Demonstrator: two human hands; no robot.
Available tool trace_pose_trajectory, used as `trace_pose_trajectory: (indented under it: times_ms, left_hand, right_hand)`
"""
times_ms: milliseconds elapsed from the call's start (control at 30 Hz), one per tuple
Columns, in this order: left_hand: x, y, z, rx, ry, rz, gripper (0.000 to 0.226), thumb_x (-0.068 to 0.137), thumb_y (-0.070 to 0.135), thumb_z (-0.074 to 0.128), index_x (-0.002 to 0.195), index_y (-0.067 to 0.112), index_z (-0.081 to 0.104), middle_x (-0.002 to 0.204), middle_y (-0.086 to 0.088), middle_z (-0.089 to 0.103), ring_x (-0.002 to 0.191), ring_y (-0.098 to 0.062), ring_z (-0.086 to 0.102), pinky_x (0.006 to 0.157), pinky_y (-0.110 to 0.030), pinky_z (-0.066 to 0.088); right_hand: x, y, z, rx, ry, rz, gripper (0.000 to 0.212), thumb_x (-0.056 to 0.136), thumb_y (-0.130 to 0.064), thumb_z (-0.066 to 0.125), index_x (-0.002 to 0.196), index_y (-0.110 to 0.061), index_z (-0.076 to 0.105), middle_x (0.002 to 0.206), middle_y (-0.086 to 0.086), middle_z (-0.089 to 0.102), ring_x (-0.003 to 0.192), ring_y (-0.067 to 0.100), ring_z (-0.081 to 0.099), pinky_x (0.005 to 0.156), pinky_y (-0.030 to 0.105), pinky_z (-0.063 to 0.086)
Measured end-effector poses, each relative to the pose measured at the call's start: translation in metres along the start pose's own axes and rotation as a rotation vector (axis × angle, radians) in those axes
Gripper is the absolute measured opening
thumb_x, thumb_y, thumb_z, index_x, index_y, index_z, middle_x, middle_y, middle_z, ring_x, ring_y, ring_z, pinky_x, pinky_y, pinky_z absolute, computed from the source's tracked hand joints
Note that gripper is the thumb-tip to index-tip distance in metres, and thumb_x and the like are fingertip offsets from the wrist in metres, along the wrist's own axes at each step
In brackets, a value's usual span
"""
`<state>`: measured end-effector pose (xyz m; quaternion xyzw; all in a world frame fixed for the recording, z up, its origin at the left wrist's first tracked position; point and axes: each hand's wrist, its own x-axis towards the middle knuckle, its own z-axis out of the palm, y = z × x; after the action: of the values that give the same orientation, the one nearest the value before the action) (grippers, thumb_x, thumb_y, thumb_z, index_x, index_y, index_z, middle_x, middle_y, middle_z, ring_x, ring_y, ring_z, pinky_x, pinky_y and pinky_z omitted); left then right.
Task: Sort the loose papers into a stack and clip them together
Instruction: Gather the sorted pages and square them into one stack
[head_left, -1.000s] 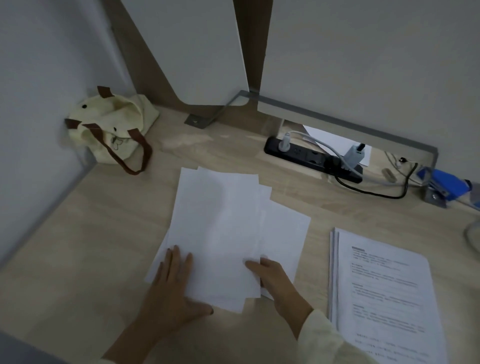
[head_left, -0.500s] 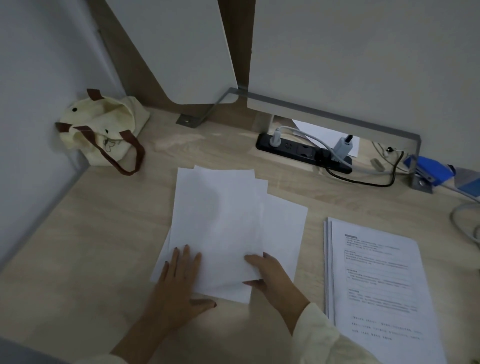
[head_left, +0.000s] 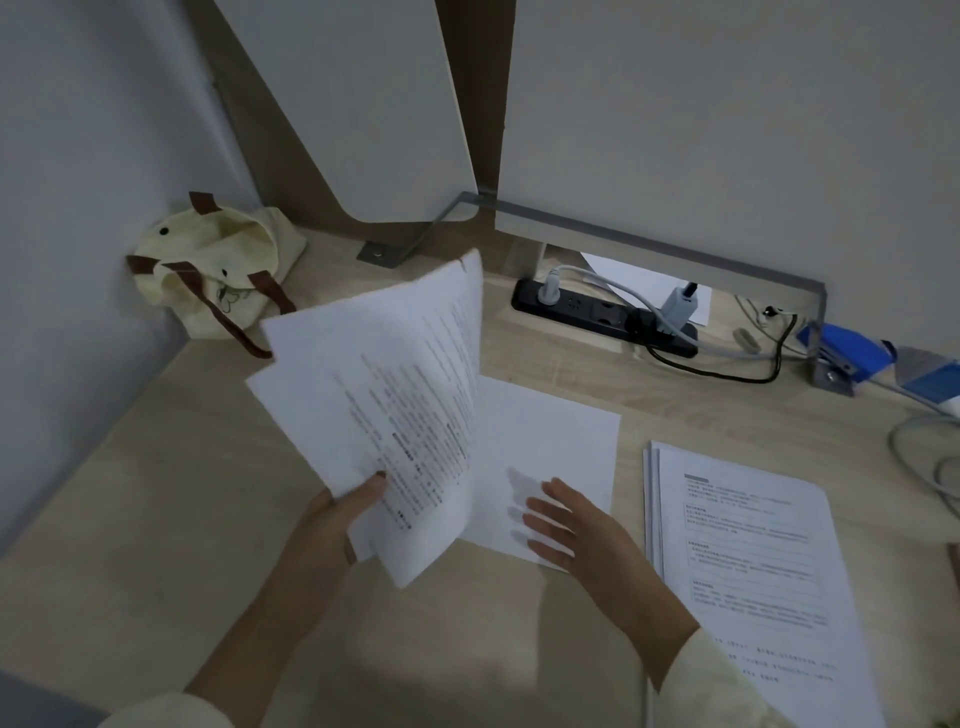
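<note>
**Sheaf up in the left grip, 1 sheet flat under the right**

The left grip (head_left: 337, 519) pinches a sheaf (head_left: 384, 395) of loose papers at its near corner. The thumb (head_left: 371, 486) is pressed on the printed top face and the fingers are hidden behind. From the grip the sheaf rises off the counter (head_left: 156, 493) toward 12 and 1 o'clock, tilted, with its lines of text facing the camera. The pages are fanned, and at least 2 offset edges show at 10 o'clock.

At 3 o'clock of that grip, a blank sheet (head_left: 561, 431) lies flat on the counter, its left part covered by the raised sheaf. The right grip (head_left: 576, 525) is spread, with straight fingers pointing to 10 o'clock over the sheet's near end. Finger shadows fall on the paper, and I cannot tell whether the fingers touch it.

At 3 o'clock of the right grip, just beside the sheet but apart from it, sits a printed stack (head_left: 753, 545), face up.

A cloth bag (head_left: 218, 270) slumps in the counter's corner at 10 o'clock. A black power strip (head_left: 587, 312) with plugs lies at 1 o'clock, and a blue object (head_left: 847, 348) at 2 o'clock.
</note>
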<state>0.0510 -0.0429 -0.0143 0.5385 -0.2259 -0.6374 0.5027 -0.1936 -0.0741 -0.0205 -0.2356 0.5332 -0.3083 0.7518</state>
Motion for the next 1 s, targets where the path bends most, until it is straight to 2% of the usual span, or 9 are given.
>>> trace_pose_trajectory:
  times_ms: [67,133,333,467,567,700,800,900,1000]
  left_hand:
    - [0.0,0.005,-0.001,-0.179,-0.061,-0.019,0.041,0.074,0.018,0.061,0.115,0.014,0.062,0.108,-0.006,0.071,0.097,-0.022,0.068,0.074,-0.035,0.059]
    - [0.0,0.003,-0.003,-0.246,-0.101,-0.063,0.049,0.065,0.021,0.074,0.112,0.013,0.064,0.106,-0.009,0.072,0.093,-0.023,0.07,0.068,-0.035,0.059]
    - [-0.006,-0.032,-0.025,0.022,0.057,-0.245,0.023,0.082,0.006,0.06,0.104,0.009,0.063,0.079,-0.002,0.076,0.077,-0.024,0.07,0.059,-0.034,0.056]
    - [-0.016,-0.045,-0.044,0.201,0.045,-0.372,0.055,0.056,0.021,0.073,0.109,0.016,0.062,0.093,0.001,0.076,0.093,-0.024,0.067,0.069,-0.034,0.053]
    - [-0.021,-0.047,-0.051,0.29,0.038,-0.395,0.06,0.053,0.026,0.072,0.112,0.02,0.062,0.106,0.003,0.071,0.103,-0.022,0.064,0.076,-0.034,0.051]
    - [-0.022,-0.04,-0.059,0.41,-0.018,-0.401,0.053,0.058,0.024,0.065,0.111,0.015,0.063,0.109,-0.003,0.07,0.102,-0.023,0.064,0.086,-0.038,0.051]
    - [-0.021,-0.028,-0.06,0.488,-0.006,-0.368,0.053,0.055,0.028,0.068,0.106,0.015,0.066,0.102,-0.004,0.071,0.096,-0.024,0.065,0.082,-0.038,0.052]
    - [-0.018,-0.022,-0.057,0.285,0.076,-0.201,0.037,0.067,0.038,0.07,0.098,0.018,0.069,0.092,0.002,0.076,0.085,-0.017,0.071,0.073,-0.035,0.051]
    - [-0.016,-0.024,-0.048,0.016,0.175,-0.116,0.022,0.093,0.031,0.042,0.099,0.028,0.063,0.084,0.015,0.075,0.079,-0.004,0.07,0.076,-0.03,0.047]
  right_hand:
    - [-0.004,0.003,-0.003,0.03,-0.009,0.011,0.078,0.052,-0.053,0.08,0.118,-0.018,0.058,0.117,0.004,0.064,0.101,0.018,0.068,0.088,0.035,0.054]
    - [-0.006,0.005,-0.002,0.106,-0.063,-0.018,0.089,0.037,-0.055,0.085,0.115,-0.021,0.059,0.117,0.004,0.066,0.103,0.02,0.067,0.088,0.037,0.054]
    - [-0.002,0.008,-0.002,0.149,-0.02,-0.073,0.044,0.087,-0.029,0.057,0.127,-0.01,0.051,0.116,0.012,0.067,0.104,0.027,0.066,0.085,0.034,0.056]
    - [0.002,0.018,-0.009,0.054,0.178,-0.068,0.038,0.085,-0.02,0.062,0.119,-0.008,0.048,0.098,0.013,0.067,0.086,0.025,0.071,0.074,0.03,0.057]
    - [0.0,0.024,-0.015,-0.021,0.284,-0.096,0.032,0.086,-0.018,0.061,0.114,-0.005,0.051,0.102,0.02,0.065,0.078,0.024,0.069,0.059,0.024,0.056]
    - [-0.003,0.021,-0.03,-0.064,0.365,-0.146,0.038,0.087,-0.02,0.059,0.124,-0.015,0.049,0.114,0.011,0.057,0.094,0.023,0.06,0.069,0.031,0.053]
    - [-0.006,0.017,-0.036,-0.29,0.355,-0.148,0.025,0.088,-0.018,0.058,0.112,-0.023,0.06,0.111,0.01,0.063,0.098,0.026,0.061,0.083,0.044,0.053]
    - [-0.009,0.02,-0.038,-0.354,0.365,-0.133,0.026,0.089,-0.012,0.054,0.112,-0.023,0.059,0.104,0.011,0.065,0.095,0.028,0.062,0.078,0.038,0.05]
    - [-0.014,0.032,-0.031,-0.251,0.344,-0.093,0.037,0.09,-0.007,0.052,0.124,-0.019,0.046,0.093,0.0,0.064,0.085,0.019,0.061,0.066,0.028,0.049]
